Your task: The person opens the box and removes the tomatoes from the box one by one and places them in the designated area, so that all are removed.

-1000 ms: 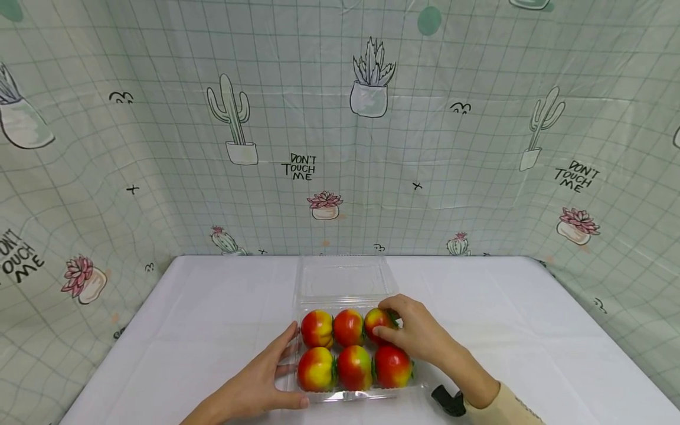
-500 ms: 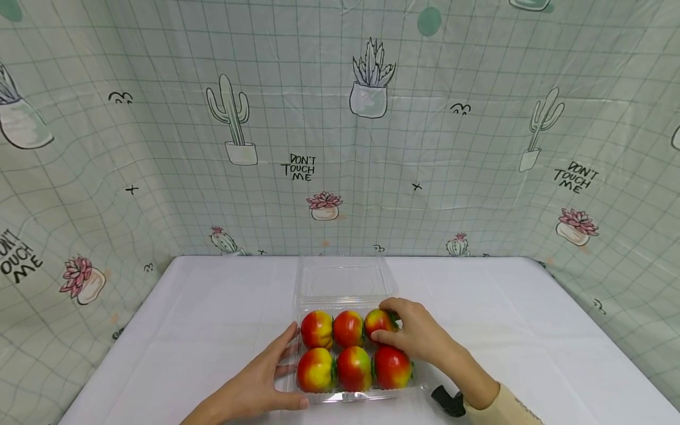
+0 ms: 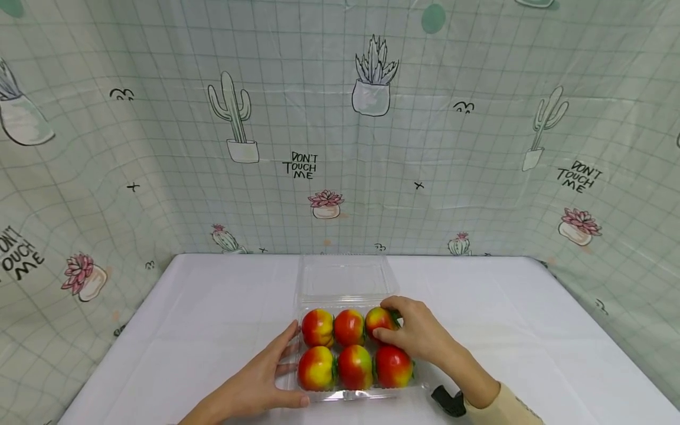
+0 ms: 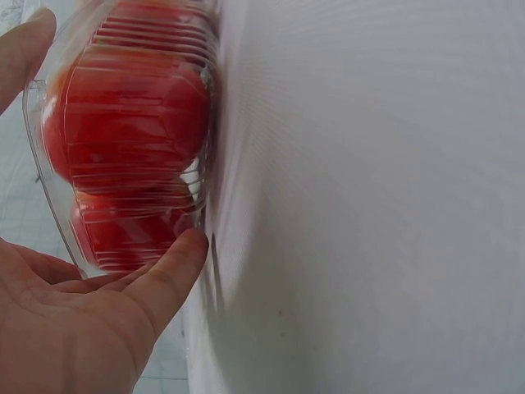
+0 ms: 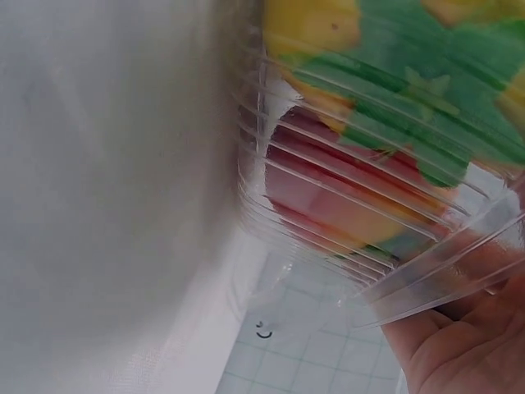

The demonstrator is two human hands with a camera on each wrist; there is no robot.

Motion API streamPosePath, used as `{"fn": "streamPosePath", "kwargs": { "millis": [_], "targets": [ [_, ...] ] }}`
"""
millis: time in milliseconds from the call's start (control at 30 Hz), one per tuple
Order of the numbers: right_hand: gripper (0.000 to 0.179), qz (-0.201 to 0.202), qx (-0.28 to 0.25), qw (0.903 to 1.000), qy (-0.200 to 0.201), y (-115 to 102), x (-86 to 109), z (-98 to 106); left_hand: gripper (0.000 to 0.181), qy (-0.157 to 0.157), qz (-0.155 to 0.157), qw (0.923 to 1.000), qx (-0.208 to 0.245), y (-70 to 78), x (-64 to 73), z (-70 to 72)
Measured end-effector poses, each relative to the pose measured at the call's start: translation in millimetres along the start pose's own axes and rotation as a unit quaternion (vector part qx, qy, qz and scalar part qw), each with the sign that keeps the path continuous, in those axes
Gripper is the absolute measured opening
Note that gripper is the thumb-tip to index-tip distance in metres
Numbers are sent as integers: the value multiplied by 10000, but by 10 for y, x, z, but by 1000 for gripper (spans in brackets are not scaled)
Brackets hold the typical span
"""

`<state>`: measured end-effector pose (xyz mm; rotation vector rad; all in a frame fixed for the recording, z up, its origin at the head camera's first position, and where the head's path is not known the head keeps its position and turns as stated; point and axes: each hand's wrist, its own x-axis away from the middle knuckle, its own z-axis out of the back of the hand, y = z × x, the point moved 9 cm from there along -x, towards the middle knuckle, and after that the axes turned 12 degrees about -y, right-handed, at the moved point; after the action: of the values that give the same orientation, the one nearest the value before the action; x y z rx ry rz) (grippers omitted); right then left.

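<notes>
A clear plastic clamshell box [image 3: 347,395] sits on the table, its lid [image 3: 344,280] folded back. Several red-and-yellow fruits with green leafy caps fill it in two rows. My right hand [image 3: 422,332] holds the back-right fruit [image 3: 377,319], thumb and fingers round it. Below that hand lies the front-right fruit [image 3: 393,366]. My left hand [image 3: 260,381] is spread along the box's left side, its fingers nearly straight against the wall. In the left wrist view, a fingertip touches the ribbed wall [image 4: 135,123] near its base. The right wrist view shows a green cap [image 5: 426,98] through the plastic.
A white cloth covers the table [image 3: 223,307]. Behind it hangs a grid-patterned curtain [image 3: 372,159] with cactus drawings, also running along both sides. A black strap piece [image 3: 448,401] is at my right wrist, by the sleeve [image 3: 502,407].
The head view has shifted very slightly. Both hands keep their places at the box, and the fruits stay where they were.
</notes>
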<state>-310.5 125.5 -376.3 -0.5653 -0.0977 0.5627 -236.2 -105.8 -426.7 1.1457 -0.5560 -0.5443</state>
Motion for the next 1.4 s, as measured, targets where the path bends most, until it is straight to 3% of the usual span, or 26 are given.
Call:
{"fn": "streamPosePath", "kwargs": {
  "millis": [467, 733, 967, 1400],
  "targets": [
    [40, 271, -114, 9988, 382, -64, 43, 121, 111, 2, 18, 10000, 37, 8, -6, -1],
    [39, 648, -543, 9951, 505, -130, 71, 185, 111, 7, 33, 10000, 30, 4, -11, -6],
    [40, 722, -839, 9927, 481, -145, 77, 201, 111, 18, 55, 10000, 34, 5, -10, -3],
    [44, 866, -719, 9921, 562, -171, 77, 216, 112, 14, 28, 10000, 10, 6, -4, -3]
  ]
}}
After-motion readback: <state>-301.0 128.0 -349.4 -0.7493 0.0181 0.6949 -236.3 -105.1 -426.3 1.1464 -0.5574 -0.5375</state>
